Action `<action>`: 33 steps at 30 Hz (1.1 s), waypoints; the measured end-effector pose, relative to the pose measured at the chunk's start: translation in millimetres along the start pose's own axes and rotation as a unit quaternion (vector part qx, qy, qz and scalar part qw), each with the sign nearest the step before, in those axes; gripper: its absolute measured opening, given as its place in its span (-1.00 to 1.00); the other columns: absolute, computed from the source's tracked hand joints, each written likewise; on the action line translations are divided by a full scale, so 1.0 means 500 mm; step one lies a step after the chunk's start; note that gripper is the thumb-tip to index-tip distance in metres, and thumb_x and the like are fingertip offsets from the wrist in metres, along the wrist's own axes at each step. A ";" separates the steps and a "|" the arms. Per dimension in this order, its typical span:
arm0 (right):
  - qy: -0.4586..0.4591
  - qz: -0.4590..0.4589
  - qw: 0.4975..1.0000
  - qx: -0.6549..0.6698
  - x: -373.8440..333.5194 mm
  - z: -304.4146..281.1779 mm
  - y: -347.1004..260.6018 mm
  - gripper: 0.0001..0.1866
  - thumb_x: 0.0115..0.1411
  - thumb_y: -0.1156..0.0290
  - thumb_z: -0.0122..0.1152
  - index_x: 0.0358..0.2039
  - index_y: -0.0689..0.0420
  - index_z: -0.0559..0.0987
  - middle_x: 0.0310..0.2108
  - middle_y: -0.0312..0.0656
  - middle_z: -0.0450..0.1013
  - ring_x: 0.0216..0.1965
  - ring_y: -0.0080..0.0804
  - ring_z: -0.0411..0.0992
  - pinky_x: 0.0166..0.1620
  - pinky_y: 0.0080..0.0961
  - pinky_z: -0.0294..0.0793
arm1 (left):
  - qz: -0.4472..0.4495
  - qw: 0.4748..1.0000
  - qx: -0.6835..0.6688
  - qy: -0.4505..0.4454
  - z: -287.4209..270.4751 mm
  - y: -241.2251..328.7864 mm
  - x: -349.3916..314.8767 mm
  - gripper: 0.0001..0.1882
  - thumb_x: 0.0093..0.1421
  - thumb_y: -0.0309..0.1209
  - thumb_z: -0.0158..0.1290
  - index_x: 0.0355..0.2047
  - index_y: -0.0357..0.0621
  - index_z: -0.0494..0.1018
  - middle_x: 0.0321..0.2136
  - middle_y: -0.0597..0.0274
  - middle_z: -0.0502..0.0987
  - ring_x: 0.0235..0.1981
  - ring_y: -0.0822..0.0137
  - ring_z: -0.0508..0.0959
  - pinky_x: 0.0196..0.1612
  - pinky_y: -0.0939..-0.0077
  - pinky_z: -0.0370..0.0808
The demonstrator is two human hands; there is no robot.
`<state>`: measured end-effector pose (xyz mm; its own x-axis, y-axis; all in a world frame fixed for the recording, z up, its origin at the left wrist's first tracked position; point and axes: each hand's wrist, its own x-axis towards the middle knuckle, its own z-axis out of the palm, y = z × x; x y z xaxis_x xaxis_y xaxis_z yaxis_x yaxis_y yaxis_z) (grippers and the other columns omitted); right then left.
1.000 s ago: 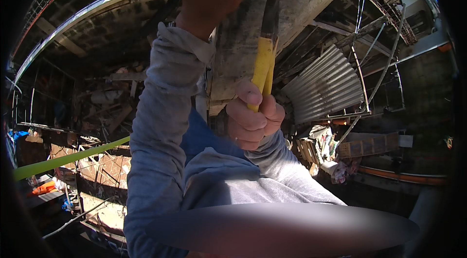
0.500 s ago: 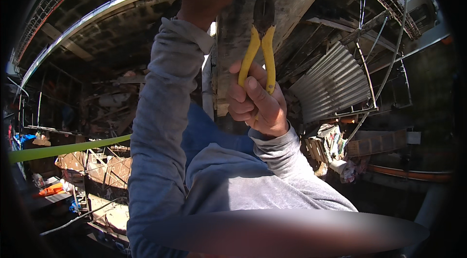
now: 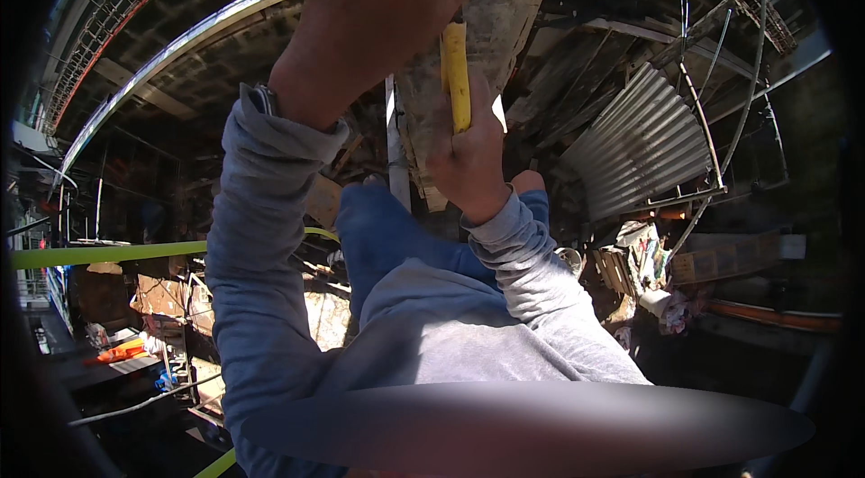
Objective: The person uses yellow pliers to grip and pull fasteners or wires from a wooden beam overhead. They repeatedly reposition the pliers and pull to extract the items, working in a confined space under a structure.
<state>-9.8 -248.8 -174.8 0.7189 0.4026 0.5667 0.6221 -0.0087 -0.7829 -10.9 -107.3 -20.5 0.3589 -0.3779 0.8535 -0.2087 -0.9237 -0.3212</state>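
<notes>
My right hand (image 3: pixel 473 158) is wrapped round the yellow-handled pliers (image 3: pixel 458 81) in the middle of the view. The handles point up and now lie nearly in line, so they look squeezed together. The pliers' jaws are hidden behind my left hand (image 3: pixel 383 23), which is large and close at the top. Its fingers run out of sight past the upper edge, so what they touch does not show. Behind both hands runs a broad grey beam (image 3: pixel 524 14), rough on its face.
Below lie my blue-trousered legs (image 3: pixel 396 226). At the right hangs a corrugated metal sheet (image 3: pixel 644 145) among thin rods. A yellow-green strap (image 3: pixel 108 254) crosses at the left. Scrap boards (image 3: pixel 613 273) and an orange thing (image 3: pixel 122 352) lie lower down.
My right hand has turned and moved up, bringing the pliers' handles together and the jaws behind my left hand. My left hand has come lower and closer in view.
</notes>
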 end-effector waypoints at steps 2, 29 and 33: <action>0.008 0.026 0.999 0.046 -0.005 0.016 -0.015 -0.62 0.34 0.54 0.12 0.16 0.19 0.38 -0.15 0.18 0.52 -0.15 0.28 0.54 -0.16 -0.16 0.55 | -0.007 1.000 -0.008 -0.027 -0.001 0.009 0.015 -0.87 0.07 -0.49 0.23 -0.44 -0.05 0.47 -0.40 0.25 0.42 -0.28 0.20 0.42 -0.11 0.23 0.26; -0.431 0.287 0.819 0.245 0.192 -0.334 -0.064 -0.48 0.43 0.12 0.18 0.21 0.24 0.45 -0.47 -0.41 0.27 -0.61 -0.80 0.09 -0.59 -0.76 0.07 | -0.008 0.977 -0.213 -0.031 -0.006 -0.036 -0.046 -0.64 -0.04 -0.82 0.08 -0.31 -0.07 0.42 -0.34 0.31 0.61 -0.34 0.39 0.52 0.03 0.43 0.22; -0.421 0.222 0.872 0.114 0.215 -0.370 -0.094 -0.62 0.42 0.22 0.16 0.07 0.24 0.52 -0.50 -0.38 0.32 -0.59 -0.76 0.18 -0.57 -0.68 0.17 | 0.041 0.975 -0.217 -0.005 0.014 -0.056 -0.049 -0.60 -0.10 -0.82 0.10 -0.32 -0.06 0.38 -0.37 0.26 0.61 -0.36 0.38 0.51 0.02 0.40 0.22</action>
<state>95.8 -374.5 -29.7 0.3300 0.9363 -0.1204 0.1932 -0.1918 -0.9622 -7.7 -72.8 -35.4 0.3339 -0.4520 0.8271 -0.6014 -0.7779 -0.1823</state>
